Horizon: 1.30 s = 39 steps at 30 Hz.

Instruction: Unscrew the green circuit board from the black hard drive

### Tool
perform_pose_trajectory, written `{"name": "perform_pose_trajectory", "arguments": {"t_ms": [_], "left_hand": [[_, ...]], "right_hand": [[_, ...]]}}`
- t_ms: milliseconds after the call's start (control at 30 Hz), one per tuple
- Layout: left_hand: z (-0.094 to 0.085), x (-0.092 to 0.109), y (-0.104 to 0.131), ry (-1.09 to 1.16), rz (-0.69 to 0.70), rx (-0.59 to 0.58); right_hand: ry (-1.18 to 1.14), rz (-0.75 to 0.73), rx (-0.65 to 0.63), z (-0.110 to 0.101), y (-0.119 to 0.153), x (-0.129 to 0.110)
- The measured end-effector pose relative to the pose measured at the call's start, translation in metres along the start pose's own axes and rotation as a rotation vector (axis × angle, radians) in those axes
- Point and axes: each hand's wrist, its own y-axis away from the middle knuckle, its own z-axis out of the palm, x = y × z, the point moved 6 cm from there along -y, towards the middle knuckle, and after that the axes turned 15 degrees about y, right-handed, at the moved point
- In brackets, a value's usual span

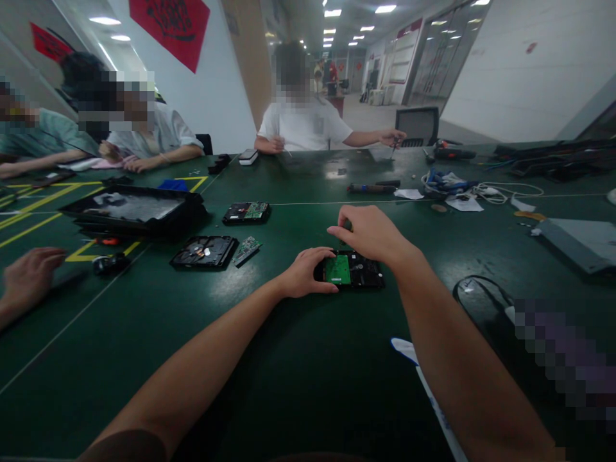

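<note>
A hard drive (368,272) lies flat on the green table with its green circuit board (338,269) facing up. My left hand (308,269) grips the drive's left end, thumb along the near edge and fingers at the far one. Just above the far side of the drive, my right hand (370,232) is closed in a pinch. Something small and dark may be between its fingertips, too hidden to name. Left of my hands rest an opened hard drive (205,252), a loose circuit board (249,250) and another hard drive (246,212).
A black tray (135,212) stands at the left, near a co-worker's hand (31,279). Blue-grey gloves (443,181), a white cable (510,189) and a grey metal case (580,240) lie to the right. Several people sit around the table.
</note>
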Motion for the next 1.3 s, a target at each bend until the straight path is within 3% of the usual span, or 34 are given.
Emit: {"name": "perform_pose_trajectory", "arguments": {"t_ms": [233,567,933,1300], "left_hand": [[0.0012,-0.0049,-0.0002,0.003,-0.010,0.013],[0.0006,-0.0024,-0.0003,-0.008,0.001,0.006],[0.0001,-0.0019,0.0003,0.003,-0.016,0.005],[0.0007,0.0007,-0.0004,-0.010,-0.007,0.009]], "right_hand": [[-0.104,-0.138,0.010,-0.0025,0.0024,-0.0096],[-0.013,-0.056,0.034,0.0004,-0.0012,-0.0021],[-0.147,-0.110,-0.029,-0.0009,0.0034,-0.0063],[-0.055,-0.033,0.055,-0.0001,-0.0021,-0.0030]]}}
